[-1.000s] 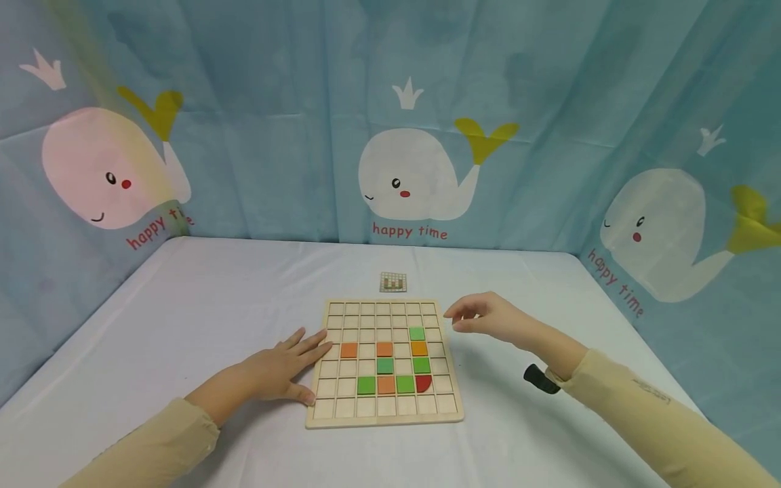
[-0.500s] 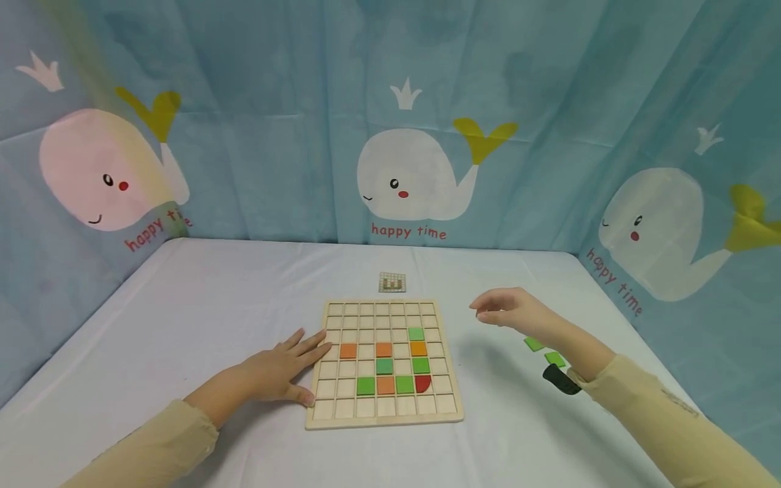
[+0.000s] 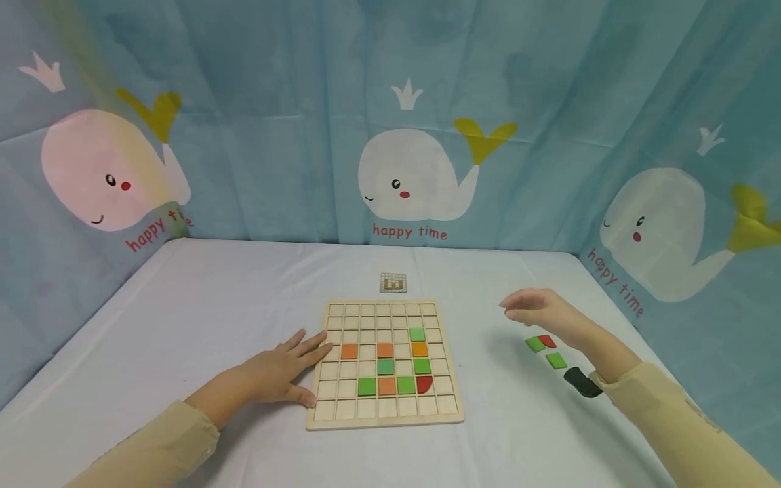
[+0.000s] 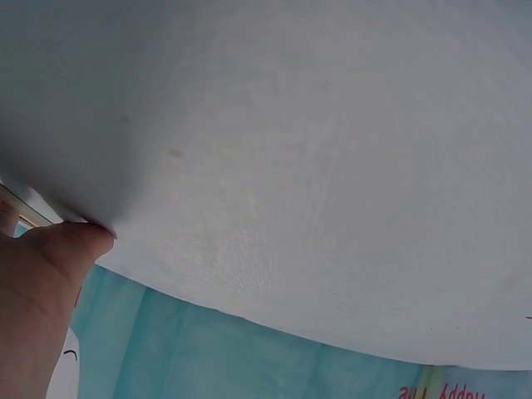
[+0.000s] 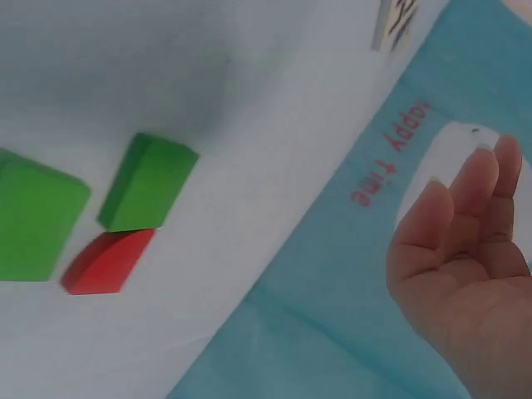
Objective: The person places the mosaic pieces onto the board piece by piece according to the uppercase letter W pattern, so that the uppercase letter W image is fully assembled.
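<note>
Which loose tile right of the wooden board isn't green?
The red tile with a curved edge; the two loose green tiles beside it are straight-sided squares.

we see a right hand [image 5: 465, 266] before a blue curtain [image 5: 307, 299], a red block [image 5: 108, 264] touching one of two green blocks [image 5: 158, 183].

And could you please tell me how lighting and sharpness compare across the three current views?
Head view: bright, fairly even, with a soft shadow near the right hand; left wrist view: dim, greyish, darkest beside the left hand; right wrist view: also dim, red tile slightly soft-edged.
</note>
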`<state>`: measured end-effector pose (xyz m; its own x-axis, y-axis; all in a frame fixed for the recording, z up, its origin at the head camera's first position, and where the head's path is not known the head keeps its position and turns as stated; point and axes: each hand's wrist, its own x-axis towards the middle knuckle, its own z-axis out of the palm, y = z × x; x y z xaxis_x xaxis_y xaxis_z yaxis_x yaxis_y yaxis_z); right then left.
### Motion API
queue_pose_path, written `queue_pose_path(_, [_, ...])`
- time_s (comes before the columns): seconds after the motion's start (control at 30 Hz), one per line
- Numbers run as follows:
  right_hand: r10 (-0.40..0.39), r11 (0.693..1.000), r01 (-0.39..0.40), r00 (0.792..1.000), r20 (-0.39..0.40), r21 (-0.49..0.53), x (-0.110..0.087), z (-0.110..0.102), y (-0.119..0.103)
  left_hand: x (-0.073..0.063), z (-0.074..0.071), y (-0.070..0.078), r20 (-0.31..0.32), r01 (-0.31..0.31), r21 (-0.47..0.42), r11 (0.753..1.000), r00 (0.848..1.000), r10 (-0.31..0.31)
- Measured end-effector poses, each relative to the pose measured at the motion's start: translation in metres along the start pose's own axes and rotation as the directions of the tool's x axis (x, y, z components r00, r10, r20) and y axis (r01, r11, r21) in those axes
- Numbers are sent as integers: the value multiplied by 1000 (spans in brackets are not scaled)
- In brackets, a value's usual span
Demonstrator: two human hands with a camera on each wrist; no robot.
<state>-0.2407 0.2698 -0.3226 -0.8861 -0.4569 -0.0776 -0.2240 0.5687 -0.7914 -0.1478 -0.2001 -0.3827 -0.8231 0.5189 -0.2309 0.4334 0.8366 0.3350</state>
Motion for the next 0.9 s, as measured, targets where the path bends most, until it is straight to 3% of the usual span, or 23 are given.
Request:
queue_pose_path(0.33, [-3, 1000, 4, 1000, -28, 29, -9, -14, 22, 0, 0, -1, -2, -1, 11, 1000, 1000, 1])
queue_pose_path(0.9, [68, 995, -68, 998, -1, -69, -18, -41, 56, 1, 0, -1, 4, 3, -1, 1000, 1000, -3])
